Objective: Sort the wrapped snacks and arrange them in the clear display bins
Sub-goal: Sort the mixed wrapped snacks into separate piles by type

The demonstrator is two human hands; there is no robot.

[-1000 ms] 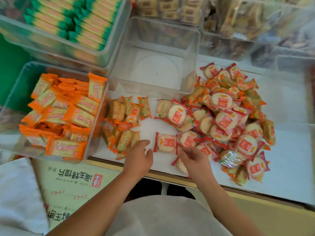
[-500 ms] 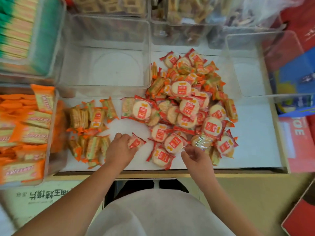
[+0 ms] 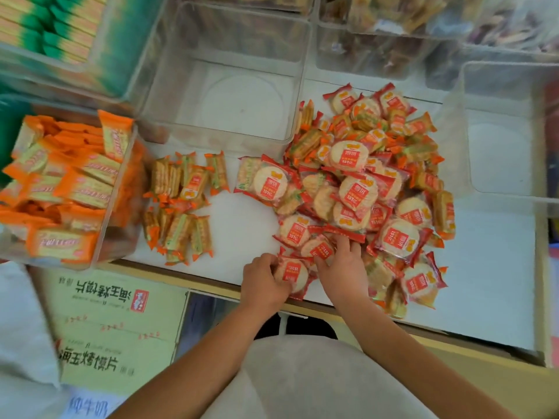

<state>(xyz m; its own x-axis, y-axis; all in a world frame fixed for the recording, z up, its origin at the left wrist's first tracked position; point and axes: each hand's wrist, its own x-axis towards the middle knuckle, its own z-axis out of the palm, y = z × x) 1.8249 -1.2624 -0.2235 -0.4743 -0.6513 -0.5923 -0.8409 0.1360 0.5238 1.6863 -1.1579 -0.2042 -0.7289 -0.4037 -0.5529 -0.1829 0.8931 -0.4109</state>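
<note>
A heap of round rice crackers in red wrappers [image 3: 360, 189] lies on the white counter, mixed with small orange-wrapped biscuits. My left hand [image 3: 263, 282] grips one red-wrapped cracker [image 3: 292, 275] at the counter's near edge. My right hand [image 3: 343, 267] reaches into the heap's near side, its fingers closing on another red-wrapped cracker [image 3: 320, 249]. A separate group of orange-wrapped biscuits [image 3: 181, 204] lies to the left. An empty clear bin [image 3: 223, 86] stands behind them, and a second empty clear bin [image 3: 508, 131] is at the right.
A clear bin of larger orange packs [image 3: 69, 189] sits at the left. A bin of green-striped packs [image 3: 60, 31] is at the back left. More filled bins line the back. Cardboard boxes with printed text [image 3: 112, 325] stand below the counter's edge.
My left hand moved right with a red-wrapped cracker, close to my right hand. My right hand reached forward into the near side of the heap. The camera view shifted.
</note>
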